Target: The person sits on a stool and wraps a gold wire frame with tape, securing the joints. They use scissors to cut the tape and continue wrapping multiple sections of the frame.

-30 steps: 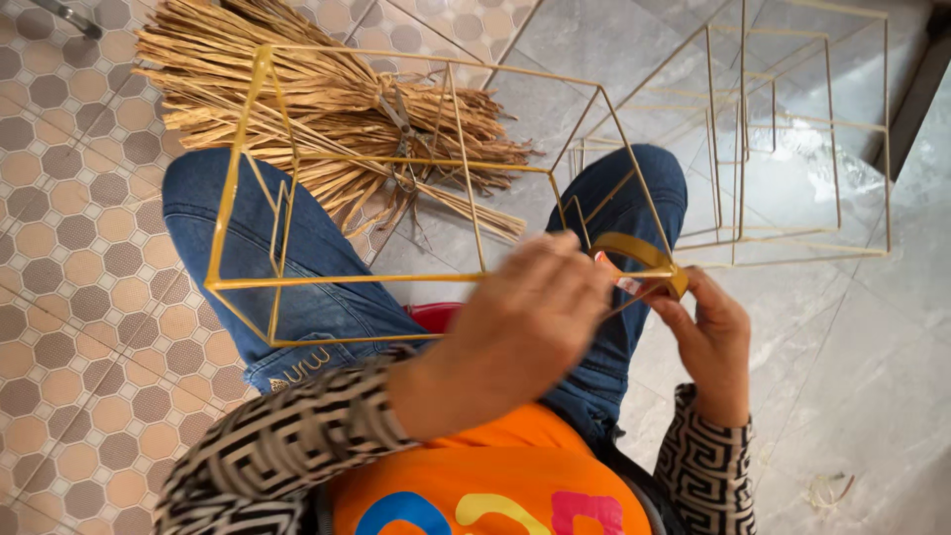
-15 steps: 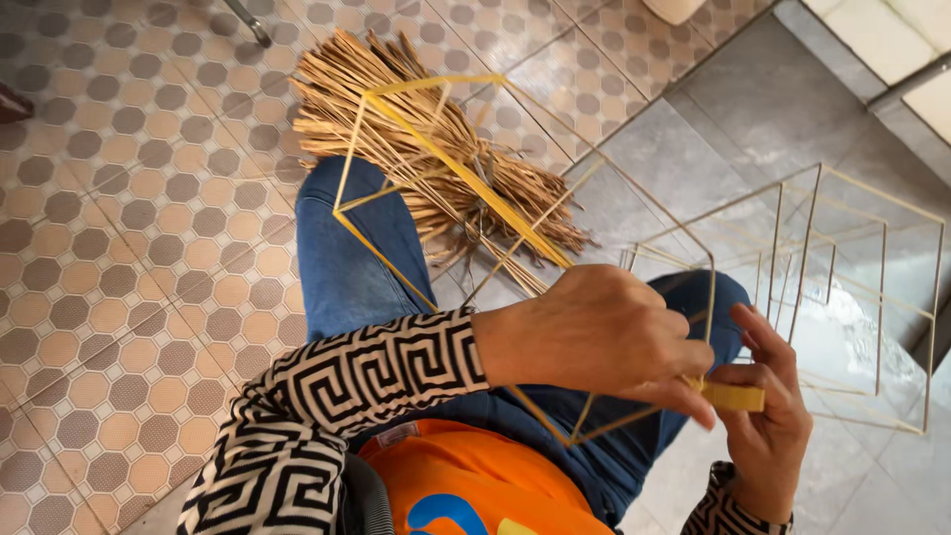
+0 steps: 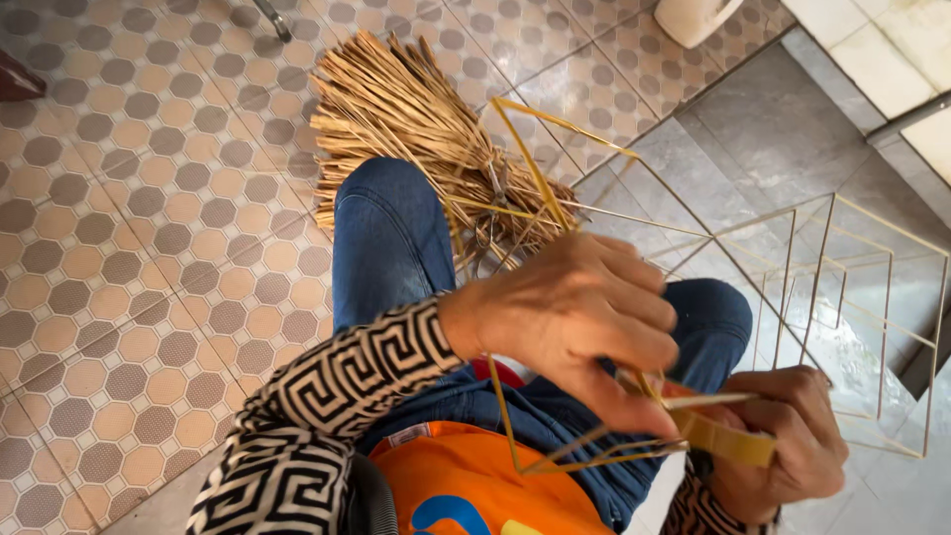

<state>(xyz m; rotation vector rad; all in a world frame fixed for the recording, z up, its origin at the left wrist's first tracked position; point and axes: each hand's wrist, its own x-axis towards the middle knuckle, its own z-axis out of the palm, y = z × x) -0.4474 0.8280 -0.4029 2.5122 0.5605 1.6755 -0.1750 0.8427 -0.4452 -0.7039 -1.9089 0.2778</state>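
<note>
Stick frame (image 3: 555,178) is resting over my knees. My left hand (image 3: 575,317) is pinching its corner joint; my right hand (image 3: 783,446) is gripping yellow tape (image 3: 723,436).

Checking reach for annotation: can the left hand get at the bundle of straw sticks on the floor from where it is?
Probably yes. The left hand is up at the stick frame, and the bundle of straw sticks lies on the tiles just beyond the knee, but the frame's thin struts cross the path and its grip is occupied.

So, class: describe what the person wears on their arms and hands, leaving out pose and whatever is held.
Both hands, left hand and right hand, are bare: no gloves, rings or watch visible. The long left sleeve has a black-and-cream angular maze pattern; the right cuff matches it.
</note>
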